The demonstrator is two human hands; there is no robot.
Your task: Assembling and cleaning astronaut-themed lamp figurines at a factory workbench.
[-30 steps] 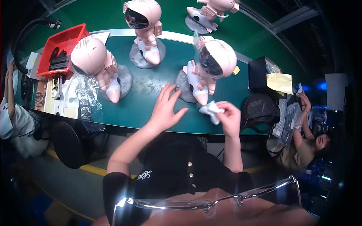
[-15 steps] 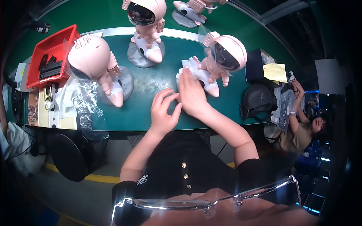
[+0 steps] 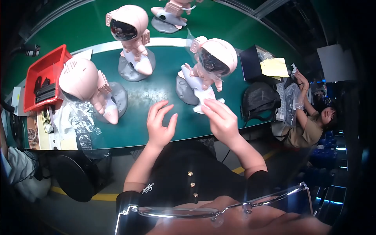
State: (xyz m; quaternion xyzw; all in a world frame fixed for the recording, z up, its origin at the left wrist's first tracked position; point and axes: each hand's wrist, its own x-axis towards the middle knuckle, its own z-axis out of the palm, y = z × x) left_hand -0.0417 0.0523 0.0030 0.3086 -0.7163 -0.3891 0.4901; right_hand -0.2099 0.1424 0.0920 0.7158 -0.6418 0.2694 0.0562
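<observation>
— Pink astronaut figurine [image 3: 209, 66] wrapped in clear film, leaning on its grey rock-shaped base [image 3: 185, 91]: where did it stand when you looked?

— On the green table top [image 3: 152, 98], right of centre, just beyond both hands. I saw the right hand [image 3: 220, 120] closed lightly around a small white cloth or sheet [image 3: 203, 105], which it pressed against the figure's lower part, next to the base. The left hand [image 3: 159, 124] hung open above the table, fingers spread, holding nothing and well clear of the figure.

— How would it handle?

— I judged it rigid moulded plastic, hollow and fairly light, top-heavy with that large round helmet. The film looked slippery and loose, so I would have gripped the base or the torso, not the wrapped head or the thin arms.

— Its lean?

— Its long axis ran from the base up and to the right, away from me, with the dark visor turned down and left toward the hands.

— And around it?

— Two more unwrapped pink astronauts: one [image 3: 131, 37] behind, one [image 3: 88, 88] to the left beside crumpled clear film [image 3: 80, 123]. A red plastic bin [image 3: 43, 80] sat at the far left, a black bag [image 3: 259, 100] at the right edge, and another seated person [image 3: 309, 123] worked beyond that.
</observation>
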